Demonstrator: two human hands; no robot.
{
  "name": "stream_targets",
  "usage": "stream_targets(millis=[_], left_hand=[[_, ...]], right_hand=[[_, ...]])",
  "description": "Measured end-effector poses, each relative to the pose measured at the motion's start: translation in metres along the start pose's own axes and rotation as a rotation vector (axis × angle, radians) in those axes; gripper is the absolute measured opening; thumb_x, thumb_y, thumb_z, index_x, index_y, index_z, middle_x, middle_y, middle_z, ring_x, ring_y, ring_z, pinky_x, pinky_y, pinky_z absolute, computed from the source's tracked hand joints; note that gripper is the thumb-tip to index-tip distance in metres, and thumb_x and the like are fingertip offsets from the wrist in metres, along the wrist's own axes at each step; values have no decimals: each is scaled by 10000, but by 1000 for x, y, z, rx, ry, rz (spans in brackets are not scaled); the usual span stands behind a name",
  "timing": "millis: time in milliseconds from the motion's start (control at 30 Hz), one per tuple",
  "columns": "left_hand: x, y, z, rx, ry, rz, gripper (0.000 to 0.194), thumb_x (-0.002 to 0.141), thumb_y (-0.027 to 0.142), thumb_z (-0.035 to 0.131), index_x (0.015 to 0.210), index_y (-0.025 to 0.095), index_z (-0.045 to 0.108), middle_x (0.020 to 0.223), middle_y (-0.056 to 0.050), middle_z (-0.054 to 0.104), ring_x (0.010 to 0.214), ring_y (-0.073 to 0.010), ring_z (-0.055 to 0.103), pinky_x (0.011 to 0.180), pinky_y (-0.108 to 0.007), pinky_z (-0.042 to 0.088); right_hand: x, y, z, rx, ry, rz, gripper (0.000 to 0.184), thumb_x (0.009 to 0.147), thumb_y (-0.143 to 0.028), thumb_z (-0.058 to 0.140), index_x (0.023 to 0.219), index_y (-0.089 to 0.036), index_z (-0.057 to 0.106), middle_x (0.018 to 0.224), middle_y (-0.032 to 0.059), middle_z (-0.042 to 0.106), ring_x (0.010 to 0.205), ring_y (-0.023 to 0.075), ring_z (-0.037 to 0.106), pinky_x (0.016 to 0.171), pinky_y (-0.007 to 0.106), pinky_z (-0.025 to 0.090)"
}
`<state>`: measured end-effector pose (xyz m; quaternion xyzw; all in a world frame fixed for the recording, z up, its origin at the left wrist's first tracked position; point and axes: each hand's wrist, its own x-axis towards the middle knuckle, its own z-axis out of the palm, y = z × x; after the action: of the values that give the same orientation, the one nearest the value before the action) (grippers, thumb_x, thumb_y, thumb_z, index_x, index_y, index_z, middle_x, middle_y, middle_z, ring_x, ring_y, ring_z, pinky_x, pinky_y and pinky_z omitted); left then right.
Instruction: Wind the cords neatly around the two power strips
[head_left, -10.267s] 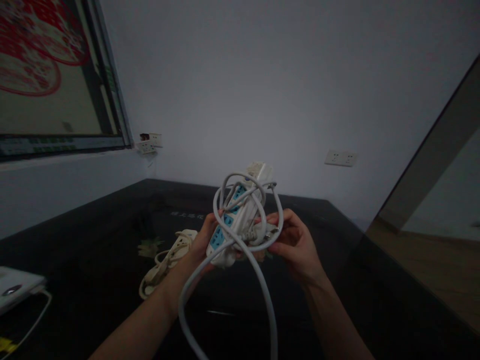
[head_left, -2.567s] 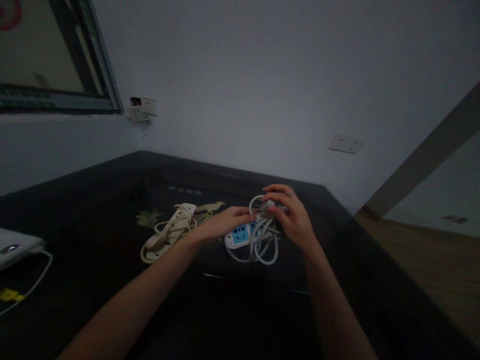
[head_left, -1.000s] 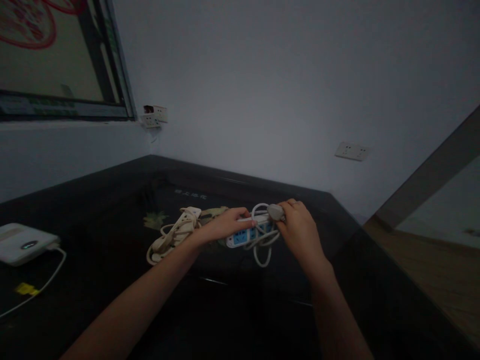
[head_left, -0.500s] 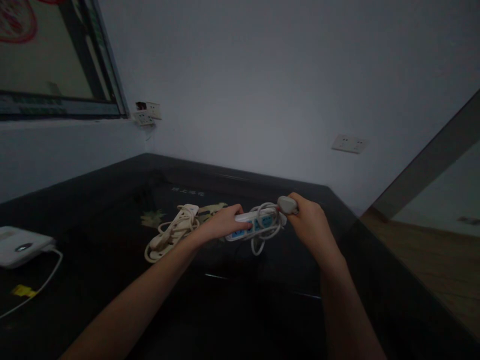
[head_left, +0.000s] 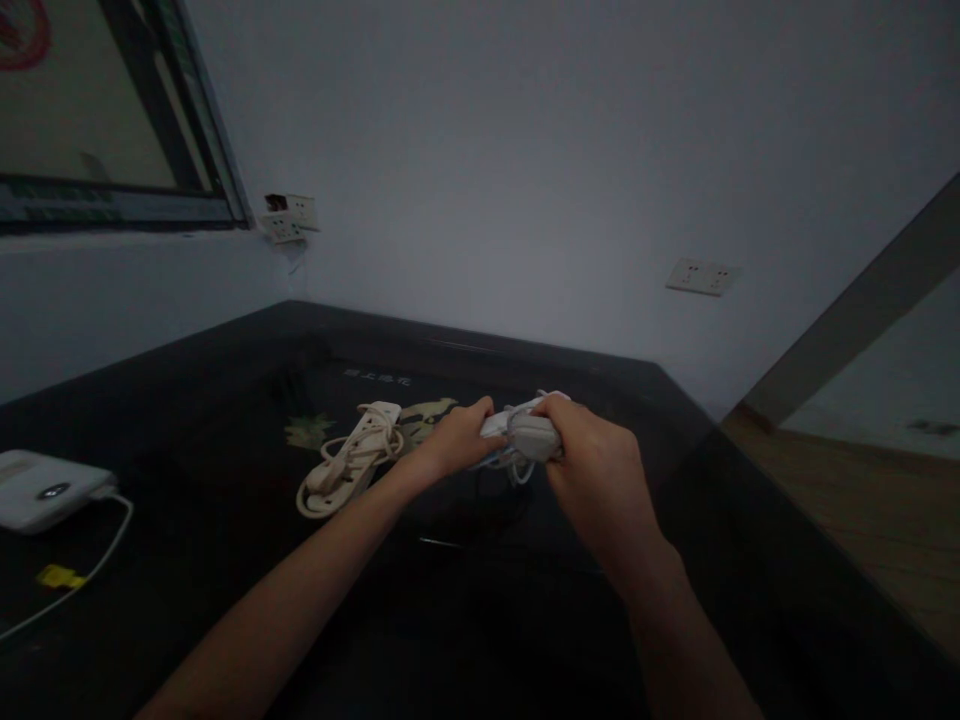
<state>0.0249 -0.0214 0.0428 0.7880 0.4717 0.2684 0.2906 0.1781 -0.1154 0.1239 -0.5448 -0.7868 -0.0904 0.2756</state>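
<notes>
One white power strip (head_left: 495,424) is looped with pale grey cord (head_left: 519,466).

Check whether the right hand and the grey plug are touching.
Touching. The head view shows the grey plug held in the right hand, its right end against the hand with no gap between them.

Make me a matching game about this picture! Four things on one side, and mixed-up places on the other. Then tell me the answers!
Things:
1. grey plug
2. white power strip
3. beige power strip
4. white box

Places:
A. at the picture's left edge
B. held by the left hand
C. between the white box and the left hand
D. held by the right hand

Right pairs: 1-D, 2-B, 3-C, 4-A
</notes>
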Motion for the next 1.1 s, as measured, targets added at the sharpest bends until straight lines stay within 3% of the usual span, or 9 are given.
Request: stream_targets(millis=[167,300,467,600,700,800,900,1000,1100], left_hand=[[5,-8,-3,-128,133,-3,172,713,278,592,768,214,442,660,36,513,689,-180,526,651,-281,392],[14,-16,-3,-289,204,-1,208,721,311,608,825,197,469,755,22,555,764,-178,546,686,-278,430],[21,-22,4,-481,233,-2,231,750,342,607,858,179,484,825,4,594,782,-162,566,733,-284,467],[21,-23,10,-619,210,-19,303,775,388,621,937,158,507,932,-49,639,838,-176,609,771,-307,491],[19,-22,12,-681,171,-21,375,720,372,701,971,154,528,1003,-76,653,882,-190,624,796,-316,493],[17,-21,12,-709,134,-16,464,636,355,769,987,157,539,1036,-76,650,885,-182,625,791,-295,489],[17,-20,15,-706,114,-33,424,717,473,673,963,155,538,923,-55,653,757,-152,616,685,-269,481],[16,-19,17,-666,99,-54,395,778,524,567,920,157,531,785,-18,620,651,-136,577,605,-255,448],[14,-16,18,-599,98,-62,323,768,462,572,889,166,522,771,-3,597,666,-143,561,613,-259,441]], right_hand=[[-3,-23,11,0,-111,-61,277,771,-11,470,946,-165,619,815,73,707,730,228,667,604,295,431],[-14,-41,21,-77,-164,-224,257,816,-21,492,966,-155,652,926,113,718,821,259,677,667,343,496],[-31,-49,4,-69,96,-282,163,830,-154,588,966,-176,675,1226,177,641,1122,350,568,862,490,461],[-32,-39,-24,164,241,-186,68,825,-201,591,800,-217,652,854,67,714,797,244,612,662,366,461],[-30,-21,-38,338,222,-64,144,844,-258,572,717,-222,631,640,8,633,586,165,562,515,275,408],[-27,-1,-44,568,236,58,261,869,-358,549,665,-208,611,449,-50,492,367,94,411,352,214,273],[-23,15,-41,777,417,164,211,829,-377,626,713,-205,591,433,-89,393,331,61,307,321,195,185],[-12,26,-35,940,686,260,209,717,-298,743,732,-202,559,574,-77,434,416,52,340,371,192,244],[0,34,-29,1063,814,294,208,683,-228,745,734,-194,545,631,-68,434,471,54,352,402,196,258]])
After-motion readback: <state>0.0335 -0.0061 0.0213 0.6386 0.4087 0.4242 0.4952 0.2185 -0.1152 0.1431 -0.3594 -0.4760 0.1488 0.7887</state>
